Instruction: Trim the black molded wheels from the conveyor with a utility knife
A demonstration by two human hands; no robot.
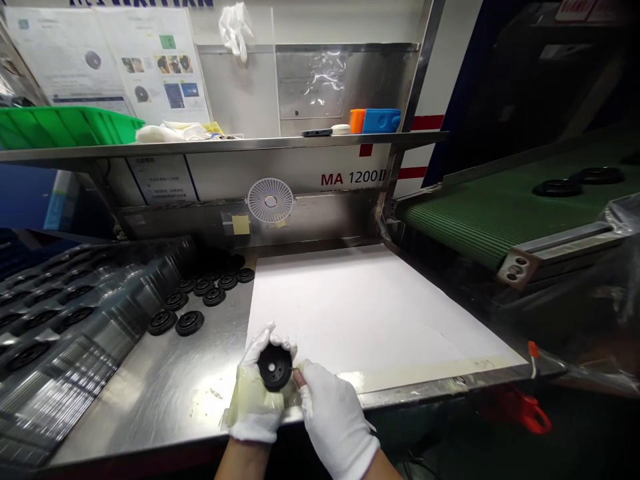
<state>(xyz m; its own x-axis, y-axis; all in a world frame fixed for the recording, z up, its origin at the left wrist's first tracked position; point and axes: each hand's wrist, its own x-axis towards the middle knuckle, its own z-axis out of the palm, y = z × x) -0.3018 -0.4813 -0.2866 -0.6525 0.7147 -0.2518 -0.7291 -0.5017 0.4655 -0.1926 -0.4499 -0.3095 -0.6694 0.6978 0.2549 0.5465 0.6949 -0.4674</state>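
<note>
My left hand [256, 393], in a white glove with a yellowish patch, is closed round a round black plastic part [275, 367]. The part has a hub with a pale hole in its middle, and its face is turned up towards me. My right hand [334, 417], also gloved in white with one bare fingertip showing, is closed in a pinch at the part's right edge. A thin tip seems to stick out from that pinch, too small to name. Both hands are over the front edge of the steel table [165, 393].
Several ridged black discs [214, 297] lie on the table beside stacked clear trays [115, 333] of similar parts. A white sheet [365, 313] covers the right side. A green conveyor [480, 220] carries black parts. Above runs a shelf [270, 142] with a green bin [65, 127].
</note>
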